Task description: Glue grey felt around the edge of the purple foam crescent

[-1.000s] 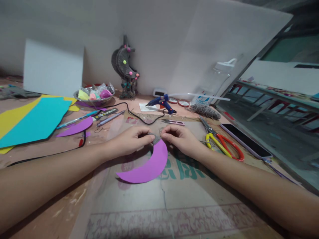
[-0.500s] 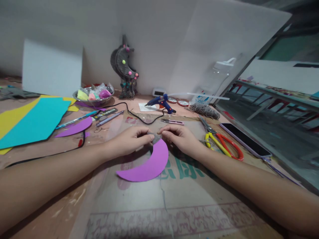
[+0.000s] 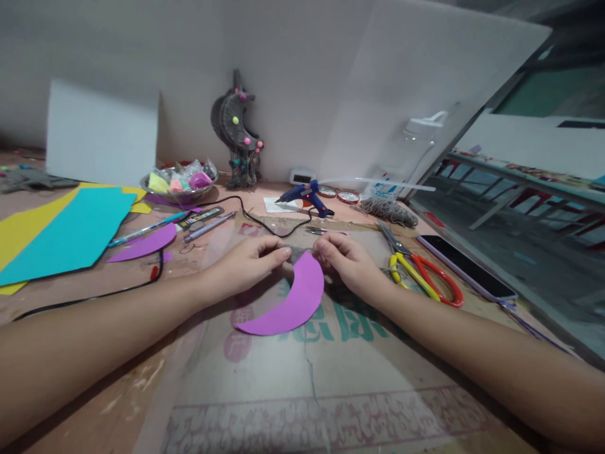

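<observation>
A purple foam crescent [image 3: 302, 299] hangs tilted in front of me, its upper tip wrapped in grey yarn [image 3: 297, 253]. My left hand [image 3: 258, 258] pinches that wrapped tip between thumb and fingers. Just right of the tip, my right hand [image 3: 343, 255] has its thumb and fingertips closed together on what looks like a strand of the same yarn. The strand itself is mostly hidden by the fingers. Beyond both hands lies a blue glue gun [image 3: 307, 194], with a grey yarn skein [image 3: 388, 211] to its right.
Scissors [image 3: 420, 268] and a phone [image 3: 466, 268] lie on the right. On the left are turquoise foam sheets [image 3: 70, 230], a purple offcut [image 3: 146, 244], pens [image 3: 208, 227] and a black cord [image 3: 94, 294]. A decorated grey crescent [image 3: 234, 123] stands behind, beside a bowl [image 3: 182, 191].
My right hand has moved right, away from the tip, opening a gap between the hands. The crescent has swung slightly up and right; my left hand keeps its pinch.
</observation>
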`<state>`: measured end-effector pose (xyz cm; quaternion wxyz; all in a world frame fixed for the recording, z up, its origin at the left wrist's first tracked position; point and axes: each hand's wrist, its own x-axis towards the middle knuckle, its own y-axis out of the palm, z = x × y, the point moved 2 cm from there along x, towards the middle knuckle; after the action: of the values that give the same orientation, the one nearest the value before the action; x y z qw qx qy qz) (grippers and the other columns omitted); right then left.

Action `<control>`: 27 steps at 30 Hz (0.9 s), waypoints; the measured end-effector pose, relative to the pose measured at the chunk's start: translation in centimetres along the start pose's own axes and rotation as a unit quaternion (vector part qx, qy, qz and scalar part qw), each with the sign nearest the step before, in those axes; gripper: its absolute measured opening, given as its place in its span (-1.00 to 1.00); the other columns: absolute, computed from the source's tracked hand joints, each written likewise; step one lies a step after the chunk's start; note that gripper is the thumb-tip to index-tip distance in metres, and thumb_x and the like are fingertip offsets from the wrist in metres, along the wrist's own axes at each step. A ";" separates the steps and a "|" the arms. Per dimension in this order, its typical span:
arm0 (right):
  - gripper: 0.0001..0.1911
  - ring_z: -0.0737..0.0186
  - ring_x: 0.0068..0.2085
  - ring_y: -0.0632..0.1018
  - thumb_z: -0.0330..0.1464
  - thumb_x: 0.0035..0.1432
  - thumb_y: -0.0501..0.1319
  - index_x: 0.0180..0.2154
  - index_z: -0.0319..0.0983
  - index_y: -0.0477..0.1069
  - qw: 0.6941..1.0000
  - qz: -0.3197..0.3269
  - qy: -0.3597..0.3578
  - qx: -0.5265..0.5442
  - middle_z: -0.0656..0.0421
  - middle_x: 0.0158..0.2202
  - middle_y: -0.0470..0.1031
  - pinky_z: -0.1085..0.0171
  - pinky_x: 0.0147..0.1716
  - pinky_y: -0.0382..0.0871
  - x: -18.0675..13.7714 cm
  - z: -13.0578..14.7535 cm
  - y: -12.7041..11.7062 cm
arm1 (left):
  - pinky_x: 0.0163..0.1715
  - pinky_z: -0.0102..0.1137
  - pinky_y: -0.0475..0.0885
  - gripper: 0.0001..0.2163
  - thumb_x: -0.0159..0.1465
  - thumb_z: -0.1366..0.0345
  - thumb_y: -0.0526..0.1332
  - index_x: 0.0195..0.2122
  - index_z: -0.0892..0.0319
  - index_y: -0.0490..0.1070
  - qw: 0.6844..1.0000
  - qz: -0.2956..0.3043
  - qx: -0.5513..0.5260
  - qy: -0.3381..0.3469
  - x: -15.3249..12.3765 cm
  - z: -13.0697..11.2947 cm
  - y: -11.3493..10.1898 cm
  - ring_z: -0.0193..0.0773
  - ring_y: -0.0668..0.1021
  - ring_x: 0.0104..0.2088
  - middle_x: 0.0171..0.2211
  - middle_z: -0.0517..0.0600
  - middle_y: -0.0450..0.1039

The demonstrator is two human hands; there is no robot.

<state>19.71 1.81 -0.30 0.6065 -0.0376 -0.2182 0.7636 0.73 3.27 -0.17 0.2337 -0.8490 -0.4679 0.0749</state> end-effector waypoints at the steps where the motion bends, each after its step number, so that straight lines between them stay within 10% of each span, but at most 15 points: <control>1: -0.66 0.45 -0.62 0.23 -0.08 0.18 0.10 -0.41 -0.23 0.29 0.999 -0.021 0.008 0.028 0.32 -0.59 0.20 0.42 -0.67 0.10 0.2 -0.2 -0.2 | -0.50 -0.48 0.23 -0.75 0.26 0.17 0.05 -0.43 0.23 0.35 1.000 -0.001 -0.001 0.002 0.0 0.0 0.0 -0.36 0.37 -0.48 -0.49 -0.07 0.36; 8: -0.70 0.48 -0.60 0.25 -0.09 0.09 0.19 -0.28 -0.17 0.30 0.974 -0.174 0.003 0.148 0.30 -0.43 0.26 0.42 -0.69 0.13 1.4 -1.7 -1.7 | -0.51 -0.46 0.21 -0.75 0.25 0.17 0.06 -0.44 0.23 0.35 1.000 -0.006 -0.002 -0.011 0.0 -0.1 0.1 -0.35 0.37 -0.48 -0.50 -0.07 0.37; 17: -0.77 0.25 -0.27 0.45 -0.21 0.18 0.13 -0.33 -0.23 0.43 0.982 0.032 -0.114 -0.147 0.15 -0.32 0.44 0.28 -0.30 0.28 0.4 0.6 -0.3 | -0.53 -0.47 0.18 -0.78 0.24 0.22 0.06 -0.48 0.22 0.31 1.000 -0.006 -0.003 -0.011 -0.1 -0.2 0.0 -0.38 0.33 -0.52 -0.54 -0.11 0.30; 27: -0.87 0.28 -0.33 0.38 -0.27 0.24 0.05 -0.26 -0.19 0.27 0.963 -0.125 -0.184 -0.150 0.19 -0.35 0.32 0.27 -0.30 0.30 0.0 0.4 -1.2 | -0.58 -0.49 0.17 -0.81 0.21 0.23 0.07 -0.44 0.21 0.37 0.999 -0.027 0.019 -0.011 -0.1 0.1 0.1 -0.40 0.34 -0.58 -0.53 -0.11 0.38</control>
<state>20.72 1.95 0.50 0.6340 0.0403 -0.4410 0.6340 0.69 3.20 -0.28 0.2468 -0.8304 -0.4920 0.0868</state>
